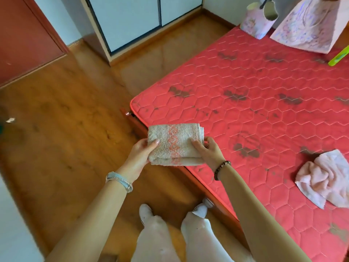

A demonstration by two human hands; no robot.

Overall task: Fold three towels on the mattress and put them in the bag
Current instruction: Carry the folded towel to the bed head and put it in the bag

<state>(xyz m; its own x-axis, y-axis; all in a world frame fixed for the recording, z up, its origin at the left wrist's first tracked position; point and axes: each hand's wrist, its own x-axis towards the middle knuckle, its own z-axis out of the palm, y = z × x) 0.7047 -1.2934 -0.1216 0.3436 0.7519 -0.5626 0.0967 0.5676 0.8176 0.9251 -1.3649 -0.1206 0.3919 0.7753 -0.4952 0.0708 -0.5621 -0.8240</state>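
A folded beige towel (174, 143) with an orange diamond band is held over the near left edge of the red quilted mattress (255, 103). My left hand (141, 152) grips its left side and my right hand (207, 150) grips its right side. A crumpled pink towel (324, 178) lies unfolded on the mattress at the right. A large pale patterned bag (309, 25) stands at the far right corner of the mattress, with a smaller patterned bag (256, 21) to its left.
A green object (339, 56) lies at the mattress's right edge near the bags. Wooden floor (66, 120) spreads to the left, with a white wardrobe (132, 19) and a red door (22, 44) beyond. My legs and white shoes stand beside the bed frame.
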